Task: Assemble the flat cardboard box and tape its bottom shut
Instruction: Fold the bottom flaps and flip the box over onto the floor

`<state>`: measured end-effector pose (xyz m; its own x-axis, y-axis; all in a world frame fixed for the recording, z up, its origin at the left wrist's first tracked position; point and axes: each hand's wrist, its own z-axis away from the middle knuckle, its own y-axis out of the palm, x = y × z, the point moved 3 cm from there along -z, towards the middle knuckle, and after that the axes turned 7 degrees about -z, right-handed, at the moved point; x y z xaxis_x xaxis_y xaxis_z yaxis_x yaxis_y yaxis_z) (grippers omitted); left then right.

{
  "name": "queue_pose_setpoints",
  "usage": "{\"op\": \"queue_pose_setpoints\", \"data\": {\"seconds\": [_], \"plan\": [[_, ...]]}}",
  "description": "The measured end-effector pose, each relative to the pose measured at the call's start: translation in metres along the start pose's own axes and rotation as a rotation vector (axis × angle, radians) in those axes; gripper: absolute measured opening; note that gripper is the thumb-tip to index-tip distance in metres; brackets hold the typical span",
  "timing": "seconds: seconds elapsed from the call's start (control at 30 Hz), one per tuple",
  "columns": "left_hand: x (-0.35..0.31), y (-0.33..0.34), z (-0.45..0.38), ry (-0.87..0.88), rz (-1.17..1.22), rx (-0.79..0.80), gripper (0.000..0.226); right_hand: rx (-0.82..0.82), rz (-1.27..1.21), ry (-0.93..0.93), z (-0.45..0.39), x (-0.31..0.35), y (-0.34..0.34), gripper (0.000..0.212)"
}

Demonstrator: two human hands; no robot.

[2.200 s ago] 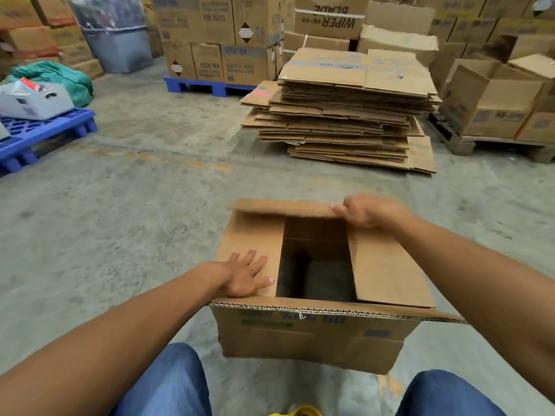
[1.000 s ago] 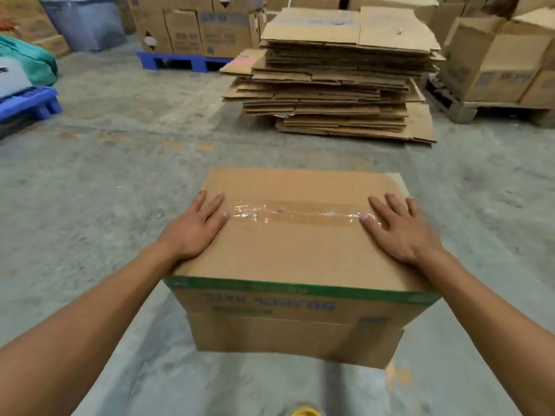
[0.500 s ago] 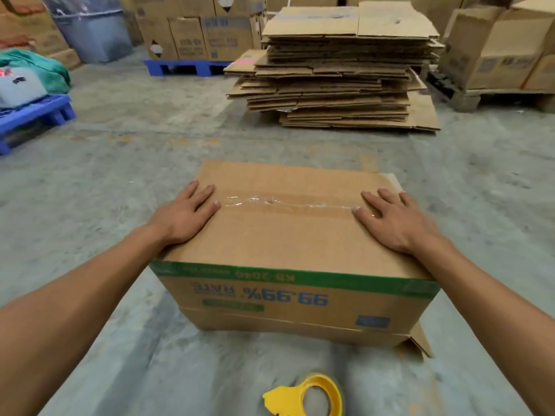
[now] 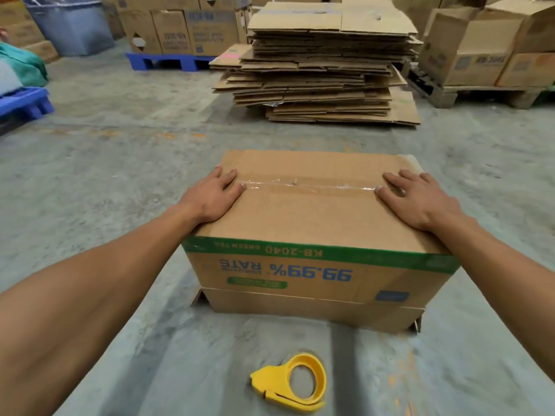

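Cardboard box [image 4: 312,217] upside down on concrete floor [image 4: 120,163], left hand [image 4: 214,195] and right hand [image 4: 420,199] flat, fingers straight, grasping nothing, at ends of old tape strip [image 4: 309,186]; yellow tape dispenser [image 4: 292,382] near.

Grey concrete floor [image 4: 120,181]. Straight ahead, tall stack of flattened cartons [image 4: 318,67]. Behind on the left, printed boxes [image 4: 180,31] on a blue pallet [image 4: 168,61], beside a grey bin [image 4: 72,25]. Far right, more boxes [image 4: 486,46] on a wooden pallet [image 4: 480,96]. Left edge, another blue pallet [image 4: 24,105], green cloth [image 4: 24,64].
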<state>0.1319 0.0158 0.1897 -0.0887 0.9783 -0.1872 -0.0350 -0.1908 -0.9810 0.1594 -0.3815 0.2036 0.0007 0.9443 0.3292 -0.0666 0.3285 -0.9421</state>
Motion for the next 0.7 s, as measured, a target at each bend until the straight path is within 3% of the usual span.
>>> {"op": "queue_pose_setpoints", "data": {"seconds": [0.53, 0.7], "plan": [[0.01, 0.009, -0.064, -0.032, 0.039, -0.1, 0.067, -0.092, -0.003, 0.003, -0.052, 0.013, 0.002, 0.072], [0.042, -0.002, -0.058, -0.046, 0.013, -0.113, 0.065, -0.107, -0.089, -0.031, -0.046, 0.033, 0.045, 0.073]]}}
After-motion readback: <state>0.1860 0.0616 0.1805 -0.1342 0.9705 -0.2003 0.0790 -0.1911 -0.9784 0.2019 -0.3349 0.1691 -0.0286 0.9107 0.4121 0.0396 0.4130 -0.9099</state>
